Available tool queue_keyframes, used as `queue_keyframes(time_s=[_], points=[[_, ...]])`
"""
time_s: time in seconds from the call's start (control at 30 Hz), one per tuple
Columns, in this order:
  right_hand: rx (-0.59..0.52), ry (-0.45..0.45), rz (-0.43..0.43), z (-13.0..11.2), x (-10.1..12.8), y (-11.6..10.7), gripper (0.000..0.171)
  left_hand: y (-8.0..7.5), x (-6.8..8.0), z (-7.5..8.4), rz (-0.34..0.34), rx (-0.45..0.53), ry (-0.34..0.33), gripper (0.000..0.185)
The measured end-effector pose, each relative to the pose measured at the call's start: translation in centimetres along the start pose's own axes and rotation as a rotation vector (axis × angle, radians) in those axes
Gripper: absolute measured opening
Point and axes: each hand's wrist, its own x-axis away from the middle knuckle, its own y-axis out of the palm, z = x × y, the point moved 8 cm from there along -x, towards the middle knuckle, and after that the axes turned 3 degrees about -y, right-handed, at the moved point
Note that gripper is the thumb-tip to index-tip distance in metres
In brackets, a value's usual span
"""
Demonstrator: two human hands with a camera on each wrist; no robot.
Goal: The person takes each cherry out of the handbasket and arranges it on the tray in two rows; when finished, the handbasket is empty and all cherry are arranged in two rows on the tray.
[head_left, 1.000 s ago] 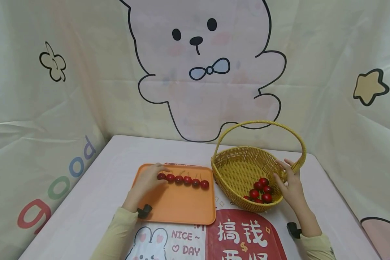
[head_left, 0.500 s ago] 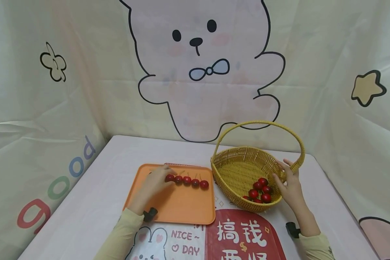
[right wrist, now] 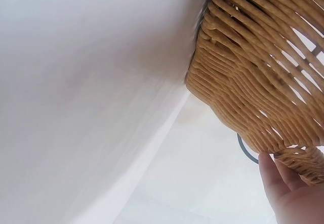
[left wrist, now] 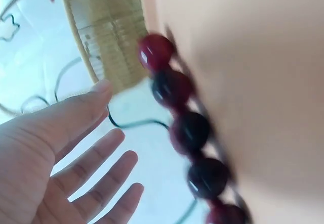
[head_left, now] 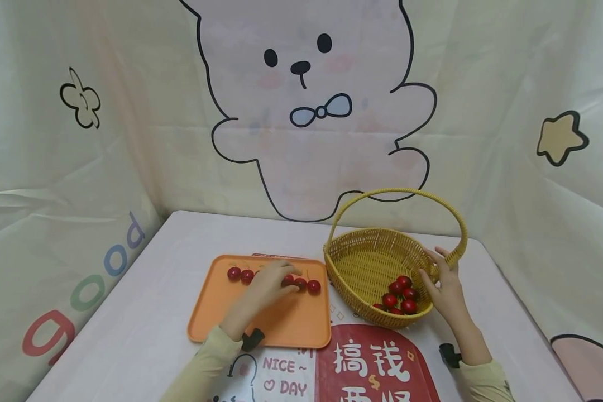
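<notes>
A row of dark red cherries (head_left: 314, 287) with stems lies along the far part of the orange tray (head_left: 296, 326). Over the middle of that row is my left hand (head_left: 268, 287), hiding part of it in the head view. In the left wrist view, its fingers are loosely spread beside the cherries (left wrist: 190, 132), with nothing between them. My right hand (head_left: 447, 287) holds the yellow woven basket (head_left: 349, 298) at its right rim, by the foot of the handle. Several red cherries (head_left: 389, 300) lie in the basket's near right part.
The basket stands right beside the tray on a white table (head_left: 191, 234). Its tall arched handle (head_left: 397, 190) rises above it. A printed mat (head_left: 377, 363) lies in front, and patterned cloth walls (head_left: 130, 139) enclose the table.
My left hand has moved right along the cherry row, uncovering the cherries at the left end and covering those in the middle. My right hand stays at the basket rim.
</notes>
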Motion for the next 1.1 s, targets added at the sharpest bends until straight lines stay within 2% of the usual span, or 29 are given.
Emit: queue_keyframes(time_s=[0.3, 0.5, 0.7, 0.9, 1.1], points=[[0.000, -0.012, 0.004, 0.1, 0.0, 0.0, 0.053, 1.5, -2.5, 6.4, 0.027, 0.007, 0.130, 0.027], [0.005, -0.013, 0.007, 0.2, 0.0, 0.0, 0.053, 3.5, -4.5, 9.9, 0.004, 0.017, 0.194, 0.028], [0.007, -0.008, 0.003, 0.1, 0.0, 0.2, 0.054, 5.9, -6.5, 11.8, -0.047, -0.002, 0.195, 0.028], [0.009, -0.006, -0.003, 0.0, 0.0, 0.3, 0.053, 7.5, -8.4, 13.0, -0.069, 0.011, 0.200, 0.029], [0.018, -0.003, 0.000, 0.0, 0.0, 0.0, 0.054, 9.2, -10.3, 14.3, -0.127, 0.008, 0.177, 0.030]])
